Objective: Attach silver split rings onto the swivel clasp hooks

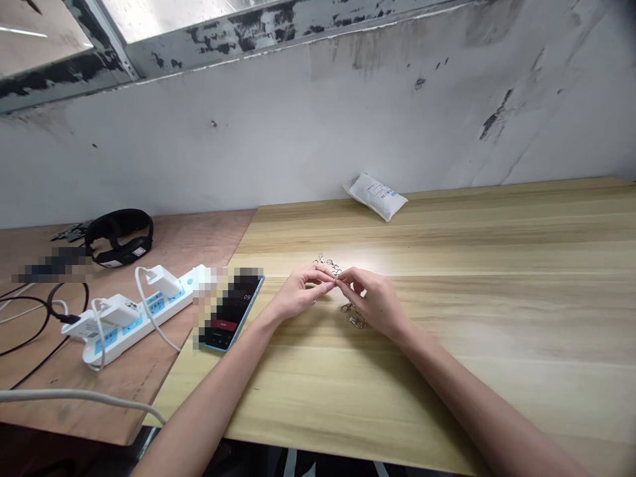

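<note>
My left hand (301,291) and my right hand (375,301) meet fingertip to fingertip above the wood-grain table. Both are pinched on a small silvery lobster clasp (336,272), mostly covered by the fingers. More metal clasps with rings lie around the hands: a clasp (321,259) and another clasp (332,264) just beyond the fingertips, and a few more clasps (356,321) beside and partly under my right hand. Their finer details are too small to make out.
A phone (233,311) lies left of my left forearm. Further left, a white power strip (144,321) holds plugged-in chargers and cables on a reddish board (199,232). A black headband-like device (119,238) sits behind it. A white plastic packet (376,195) rests near the wall.
</note>
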`<state>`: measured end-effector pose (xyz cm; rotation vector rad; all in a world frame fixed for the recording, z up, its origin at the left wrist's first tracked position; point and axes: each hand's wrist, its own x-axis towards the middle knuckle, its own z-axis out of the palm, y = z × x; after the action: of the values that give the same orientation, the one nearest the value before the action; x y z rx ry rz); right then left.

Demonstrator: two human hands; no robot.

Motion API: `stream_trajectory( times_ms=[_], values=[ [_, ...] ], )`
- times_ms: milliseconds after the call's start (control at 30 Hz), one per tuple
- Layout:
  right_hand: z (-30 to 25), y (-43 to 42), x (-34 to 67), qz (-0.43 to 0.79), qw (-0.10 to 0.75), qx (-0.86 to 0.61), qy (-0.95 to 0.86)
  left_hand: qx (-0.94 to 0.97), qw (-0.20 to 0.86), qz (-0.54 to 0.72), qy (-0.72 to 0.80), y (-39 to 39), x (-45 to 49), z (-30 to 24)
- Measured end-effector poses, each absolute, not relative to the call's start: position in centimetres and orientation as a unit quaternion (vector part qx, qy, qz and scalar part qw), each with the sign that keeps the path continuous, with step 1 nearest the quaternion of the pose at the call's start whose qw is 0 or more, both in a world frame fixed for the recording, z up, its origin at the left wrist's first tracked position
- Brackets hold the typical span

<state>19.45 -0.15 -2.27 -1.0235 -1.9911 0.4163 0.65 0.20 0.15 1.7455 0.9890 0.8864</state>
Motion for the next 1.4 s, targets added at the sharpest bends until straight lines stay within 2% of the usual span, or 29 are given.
stream_trajectory(
  times_ms=[133, 300, 467, 667, 767, 1000, 1200, 1400],
  values=[
    [-2.2, -0.2, 19.5, 0.167, 0.421, -0.378, -0.807, 0.711, 0.412, 0.365, 0.439, 0.2, 0.7, -0.2],
    [-2.0, 0.0, 19.9, 0.202, 0.393, -0.303, -0.844, 0.747, 0.221, 0.401, 0.483, 0.6, -0.1, -0.5],
    [-2.3, 0.1, 19.7, 0.242, 0.407, -0.386, -0.792, 0.790, 0.113, 0.402, 0.450, 0.3, 0.2, -0.5],
    [-2.3, 0.8, 20.0, 0.198, 0.392, -0.362, -0.822, 0.822, 0.020, 0.370, 0.433, -0.5, 0.6, 0.4],
    [-2.3, 1.3, 20.8, 0.121, 0.370, -0.363, -0.847, 0.822, 0.015, 0.344, 0.453, -0.3, 0.1, 0.5],
    [-1.6, 0.3, 20.7, -0.020, 0.333, -0.330, -0.883, 0.850, 0.089, 0.269, 0.445, 0.0, 0.2, -0.6],
    [-1.8, -0.6, 18.9, -0.021, 0.323, -0.283, -0.903, 0.849, 0.081, 0.256, 0.454, -0.2, 0.0, -0.1],
    [-1.8, -0.6, 19.2, 0.068, 0.380, -0.286, -0.877, 0.839, 0.059, 0.280, 0.463, -0.1, 0.1, 0.1]
  ],
)
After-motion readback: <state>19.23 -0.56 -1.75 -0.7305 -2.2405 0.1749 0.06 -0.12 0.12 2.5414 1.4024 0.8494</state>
